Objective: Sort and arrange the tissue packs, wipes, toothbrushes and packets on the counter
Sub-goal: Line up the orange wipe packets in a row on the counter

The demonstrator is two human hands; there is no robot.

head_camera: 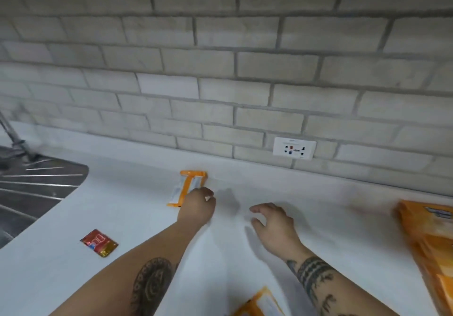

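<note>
An orange and white toothbrush pack (187, 185) lies on the white counter (137, 217) near the back wall. My left hand (197, 206) is at its right near edge with curled fingers; whether it touches or grips the pack is unclear. My right hand (273, 225) hovers just over the counter to the right, fingers relaxed and holding nothing. A small red and gold packet (99, 242) lies to the left. A large orange tissue pack (431, 249) sits at the right edge. Another orange and white pack (259, 303) pokes in at the bottom edge.
A grey sink drainboard (36, 188) with ridges is set in the counter at the far left, with a metal rod (12, 134) above it. A white wall socket (294, 148) sits low in the pale brick wall behind.
</note>
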